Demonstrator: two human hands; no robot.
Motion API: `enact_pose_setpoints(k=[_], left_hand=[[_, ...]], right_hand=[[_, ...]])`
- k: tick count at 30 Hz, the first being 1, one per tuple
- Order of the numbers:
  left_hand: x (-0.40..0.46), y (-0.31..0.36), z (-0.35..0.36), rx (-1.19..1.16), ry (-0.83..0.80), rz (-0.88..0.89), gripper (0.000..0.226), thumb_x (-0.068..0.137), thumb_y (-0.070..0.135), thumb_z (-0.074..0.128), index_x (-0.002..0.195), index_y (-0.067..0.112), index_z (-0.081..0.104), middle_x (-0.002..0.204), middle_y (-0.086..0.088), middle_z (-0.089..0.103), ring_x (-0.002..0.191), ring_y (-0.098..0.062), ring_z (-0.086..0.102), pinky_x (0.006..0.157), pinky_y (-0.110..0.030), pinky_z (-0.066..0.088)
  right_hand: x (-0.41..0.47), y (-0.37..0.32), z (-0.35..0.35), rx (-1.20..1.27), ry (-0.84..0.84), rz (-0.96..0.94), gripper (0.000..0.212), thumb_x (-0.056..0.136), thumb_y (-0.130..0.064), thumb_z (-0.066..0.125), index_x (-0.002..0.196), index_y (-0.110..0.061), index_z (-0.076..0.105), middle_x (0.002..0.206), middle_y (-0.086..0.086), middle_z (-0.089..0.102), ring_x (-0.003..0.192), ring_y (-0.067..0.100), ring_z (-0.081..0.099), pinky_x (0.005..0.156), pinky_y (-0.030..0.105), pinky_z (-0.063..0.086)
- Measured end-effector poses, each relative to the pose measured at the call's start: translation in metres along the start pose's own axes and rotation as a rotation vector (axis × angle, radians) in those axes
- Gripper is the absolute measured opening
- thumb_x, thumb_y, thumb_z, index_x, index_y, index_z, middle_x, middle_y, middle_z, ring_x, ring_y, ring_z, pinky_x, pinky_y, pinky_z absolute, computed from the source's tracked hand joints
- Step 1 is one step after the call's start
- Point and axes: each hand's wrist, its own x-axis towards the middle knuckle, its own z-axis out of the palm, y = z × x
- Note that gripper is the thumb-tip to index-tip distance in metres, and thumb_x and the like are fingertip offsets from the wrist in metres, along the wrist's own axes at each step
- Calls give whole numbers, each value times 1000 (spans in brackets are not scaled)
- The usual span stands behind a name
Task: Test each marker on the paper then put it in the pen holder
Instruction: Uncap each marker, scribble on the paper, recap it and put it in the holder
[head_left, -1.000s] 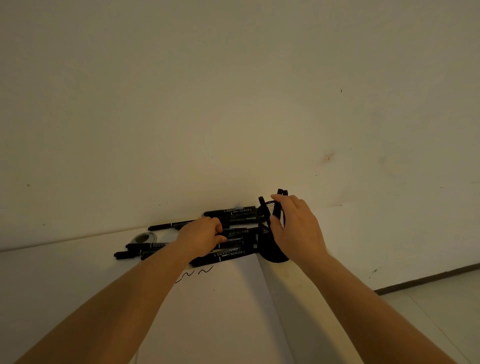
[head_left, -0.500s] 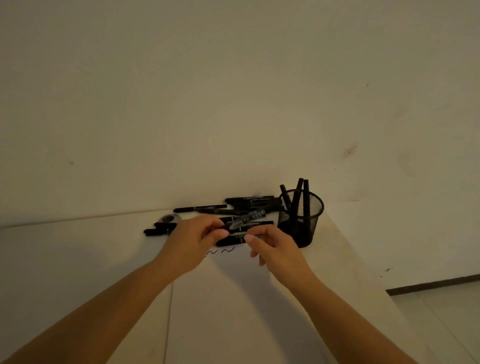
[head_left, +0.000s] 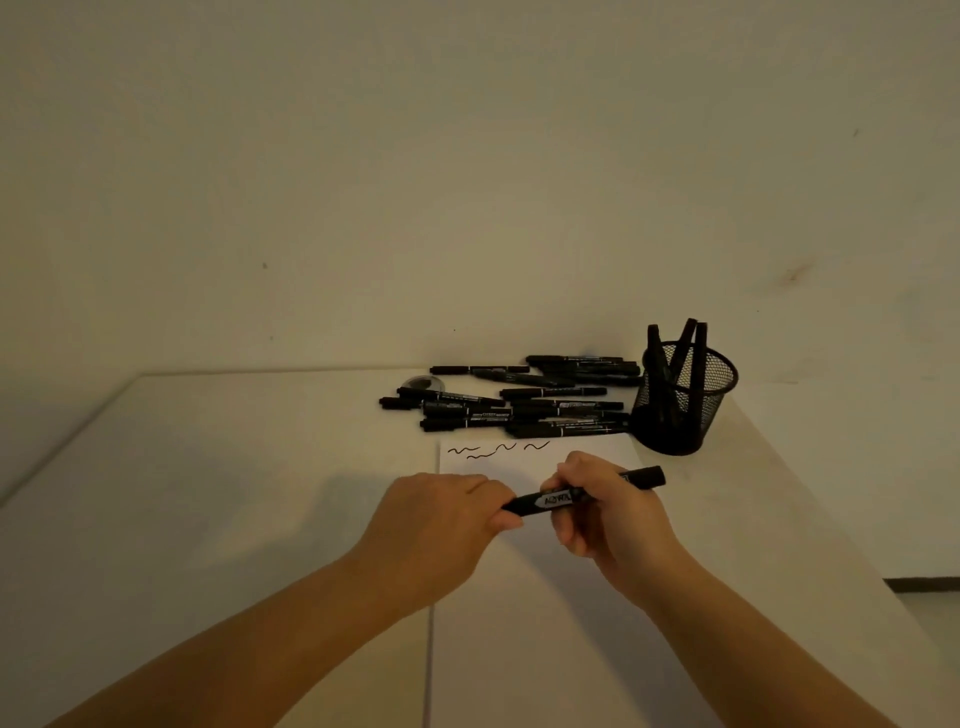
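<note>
Held marker (head_left: 582, 495): in both hands above the paper (head_left: 540, 571), in front of the pen holder (head_left: 684, 397), well apart from it.
Long axis: near level, running left to right, right end tipped slightly toward the pen holder.
Left hand (head_left: 441, 525): fingers curled round the left end, hiding it; cap or tip there cannot be told.
Right hand (head_left: 608, 514): fingers wrapped round the middle of the barrel; nearer the pen holder.
Coming move, as a judgement: pulling the ends apart along that axis to uncap.
Writing: white label on the barrel, letters not readable; same for the pile (head_left: 524, 400) left of the pen holder.
Paper marks: five squiggles (head_left: 493, 450), beyond the hands.
Pen holder: black mesh, three markers upright inside.
</note>
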Motion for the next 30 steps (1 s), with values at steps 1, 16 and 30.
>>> enact_pose_setpoints(k=[1,16,30], left_hand=[[-1,3,-2,-62,-37,-23,41,88,47,32,81,26,67,61,11,64,45,-6,54,39,-20,38],[-24,-42,36,-738,-115,-501,20,94,32,43,82,41,57,87,26,66,86,12,59,74,-8,41],[-30,-43,46,-670,-153,-400,22,92,43,39,91,34,58,87,1,61,82,-8,54,76,-33,47]], right_hand=[[-1,-2,1,-3,-10,-5,37,89,-12,45,57,-8,63,41,9,49,34,18,38,35,22,31],[34,4,-37,-431,205,-115,13,87,-10,59,94,-20,63,79,-2,62,67,9,58,54,20,46],[66,43,14,-530,107,-305,10,88,-20,56,85,-27,62,78,-3,68,74,4,64,73,25,52]])
